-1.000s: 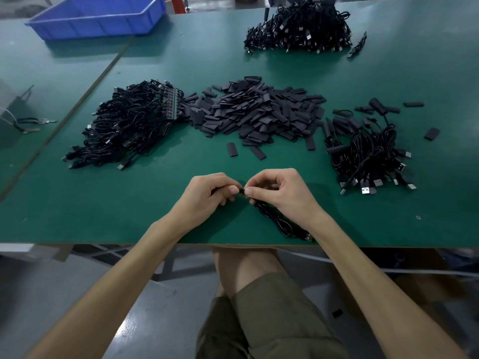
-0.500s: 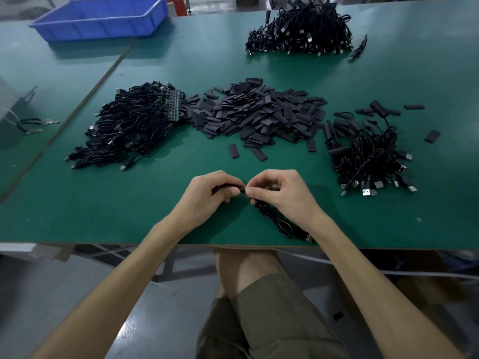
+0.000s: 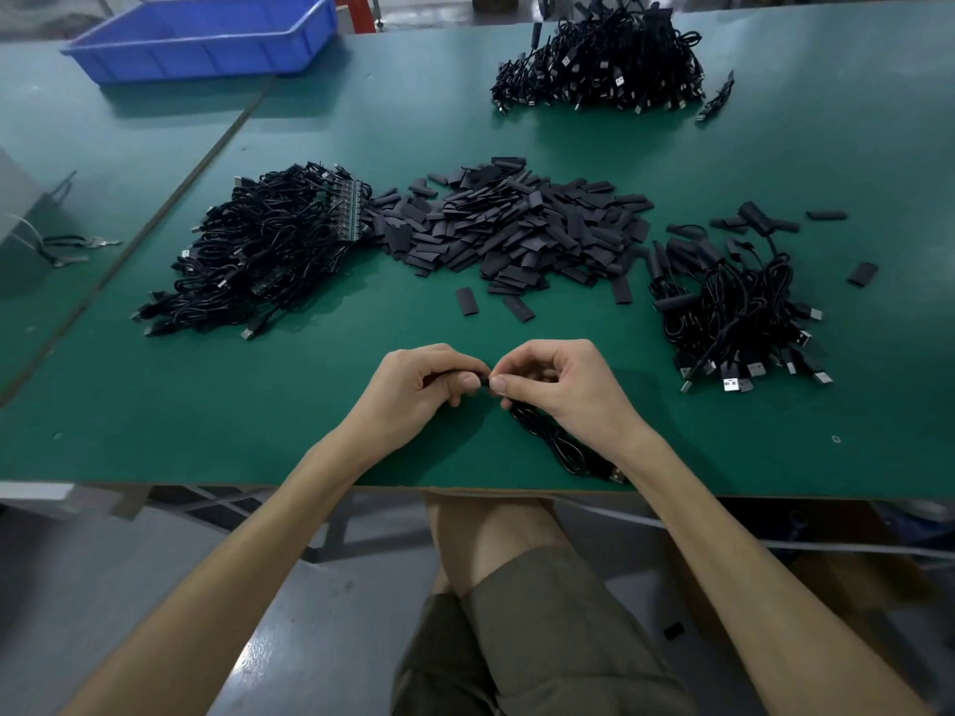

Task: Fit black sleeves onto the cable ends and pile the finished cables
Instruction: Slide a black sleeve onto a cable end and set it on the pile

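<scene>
While the left hand point(image 3: 424, 385) pinches a black sleeve point(image 3: 484, 380) steady near the table point(image 3: 258, 405) edge, the right hand point(image 3: 560, 385) pinches the cable point(image 3: 558, 447) end, likely feeding it in; its slack trails beneath.

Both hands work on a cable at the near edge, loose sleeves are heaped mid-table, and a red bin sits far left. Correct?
No: the head view shows the bin is blue, not red. The left hand, right hand, cable and sleeve heap are as stated.
</scene>
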### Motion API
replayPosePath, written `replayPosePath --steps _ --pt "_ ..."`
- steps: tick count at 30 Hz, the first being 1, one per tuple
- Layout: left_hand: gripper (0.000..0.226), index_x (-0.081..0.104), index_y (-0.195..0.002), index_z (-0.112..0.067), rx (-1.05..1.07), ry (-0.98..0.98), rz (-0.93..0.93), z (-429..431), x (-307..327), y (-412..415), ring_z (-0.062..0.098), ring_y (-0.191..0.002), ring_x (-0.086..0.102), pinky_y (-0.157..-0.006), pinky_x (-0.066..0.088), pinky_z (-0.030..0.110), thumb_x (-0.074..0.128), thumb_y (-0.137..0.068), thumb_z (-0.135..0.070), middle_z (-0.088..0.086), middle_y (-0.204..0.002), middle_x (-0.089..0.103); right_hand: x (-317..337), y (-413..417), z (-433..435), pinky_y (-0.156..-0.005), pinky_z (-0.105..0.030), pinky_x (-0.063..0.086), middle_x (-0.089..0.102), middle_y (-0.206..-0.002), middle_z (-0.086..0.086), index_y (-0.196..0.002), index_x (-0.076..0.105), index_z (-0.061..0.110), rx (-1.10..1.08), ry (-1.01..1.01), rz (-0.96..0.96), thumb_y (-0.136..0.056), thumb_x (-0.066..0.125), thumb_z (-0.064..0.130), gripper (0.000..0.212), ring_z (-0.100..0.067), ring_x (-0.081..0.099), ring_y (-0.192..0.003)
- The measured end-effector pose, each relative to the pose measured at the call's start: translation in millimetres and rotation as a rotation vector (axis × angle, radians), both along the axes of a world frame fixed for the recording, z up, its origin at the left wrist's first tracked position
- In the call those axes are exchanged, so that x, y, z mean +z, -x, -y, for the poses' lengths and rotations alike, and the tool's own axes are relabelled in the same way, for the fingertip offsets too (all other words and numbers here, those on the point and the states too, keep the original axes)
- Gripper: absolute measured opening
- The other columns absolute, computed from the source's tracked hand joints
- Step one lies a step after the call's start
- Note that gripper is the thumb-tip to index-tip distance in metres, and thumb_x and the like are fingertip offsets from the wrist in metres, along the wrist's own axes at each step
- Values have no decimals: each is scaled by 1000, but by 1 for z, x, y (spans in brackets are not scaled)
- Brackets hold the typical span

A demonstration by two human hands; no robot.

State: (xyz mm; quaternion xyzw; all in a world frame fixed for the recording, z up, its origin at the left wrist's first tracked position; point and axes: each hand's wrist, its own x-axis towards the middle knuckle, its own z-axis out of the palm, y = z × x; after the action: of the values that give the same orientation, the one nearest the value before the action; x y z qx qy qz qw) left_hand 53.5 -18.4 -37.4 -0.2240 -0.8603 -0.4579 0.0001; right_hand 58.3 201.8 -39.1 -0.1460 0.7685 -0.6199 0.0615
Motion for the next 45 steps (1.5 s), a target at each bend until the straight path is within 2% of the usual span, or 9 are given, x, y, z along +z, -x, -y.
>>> replayPosePath --steps 3,7,10,14,21,25,30,35,45 --pt "14 77 -103 -18 -21 -60 39 1 -3 2 9 -66 62 -64 44 15 68 -95 -10 -7 -80 70 -1 0 0 -76 -29 60 77 -78 -3 -89 78 16 0 2 -6 -87 83 13 6 -20 76 -73" --pt "18 74 -111 -13 -43 -315 201 5 -3 5 14 -75 69 -60 50 20 67 -95 -12 3 -90 76 -3 1 -2 -75 -26 59 77 -79 -3 -90 77 13 -13 42 0 -87 83 13 6 -19 75 -73" --pt "22 71 -116 -4 -88 -528 323 11 -2 7 26 -86 73 -66 56 26 59 -99 -12 18 -107 75 -3 2 -3 -76 -25 58 77 -80 -2 -91 77 12 -26 63 -1 -88 82 12 6 -17 75 -73" --pt "22 74 -114 -6 -131 -629 448 16 0 9 32 -97 74 -77 60 26 61 -96 -11 24 -114 72 -3 3 -3 -78 -27 59 76 -79 -3 -91 76 10 -37 99 8 -88 81 10 6 -16 73 -73" --pt "19 79 -102 -11 -141 -655 492 16 3 9 29 -92 76 -76 60 24 74 -89 -24 21 -106 75 -3 3 -2 -81 -31 59 76 -80 -5 -92 76 8 -26 102 15 -88 81 9 7 -17 73 -74" --pt "26 80 -98 -12 -134 -667 506 16 3 9 29 -90 76 -76 60 23 80 -84 -34 21 -105 75 -3 3 -3 -79 -28 59 76 -79 -3 -92 76 9 -21 94 15 -87 81 8 7 -16 73 -74" --pt "22 77 -107 -7 -125 -668 496 18 -2 12 29 -95 75 -79 60 24 71 -93 -23 23 -110 74 -2 2 -2 -79 -25 57 76 -78 -2 -93 75 8 -32 98 9 -88 80 8 7 -15 72 -74" --pt "29 72 -119 -4 -155 -677 500 19 -3 13 28 -101 73 -84 58 25 67 -97 -23 24 -119 70 -2 1 -3 -79 -24 57 76 -78 -4 -93 74 7 -65 113 7 -89 80 7 7 -15 72 -74" --pt "21 74 -110 1 4 -702 428 11 -3 12 26 -85 73 -80 59 27 68 -93 -9 27 -105 73 5 0 0 -87 -36 59 76 -88 -3 -100 74 17 -79 34 -2 -91 79 17 10 -21 74 -82"
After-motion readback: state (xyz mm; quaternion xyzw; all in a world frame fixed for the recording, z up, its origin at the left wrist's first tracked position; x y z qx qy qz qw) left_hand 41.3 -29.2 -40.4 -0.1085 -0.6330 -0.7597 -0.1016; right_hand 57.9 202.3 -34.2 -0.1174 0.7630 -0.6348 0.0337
